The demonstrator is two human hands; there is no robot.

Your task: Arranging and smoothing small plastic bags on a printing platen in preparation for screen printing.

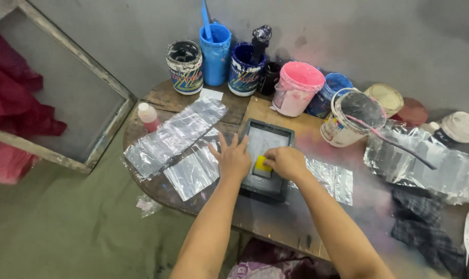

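We see a small yellow card (262,164) lying on the mesh of a small dark printing frame (267,135) that sits near the middle of a paint-stained wooden table (276,219). Our right hand (285,162) closes its fingers on the card's right edge and presses it down onto the mesh. Our left hand (233,157) lies flat with fingers spread wide, holding nothing, its palm on the frame's left rim.

Just left of the frame, clear plastic sheets (175,139) lie overlapping on the tabletop, and another clear sheet (331,178) pokes out from under the frame's right side. A small pink-capped bottle (149,117) stands beyond the left sheets.

Along the far edge stands a row of paint tubs: a grey-stained tub (185,66), a light blue tub (215,53) with a blue stick in it, a dark blue tub (245,68), a pink tub (297,88) and a white bucket (351,118) with a long stirrer resting across it. To the right lie crumpled plastic (431,165) and a dark checked cloth (425,230). A large wooden screen frame (64,93) leans against the wall at left.
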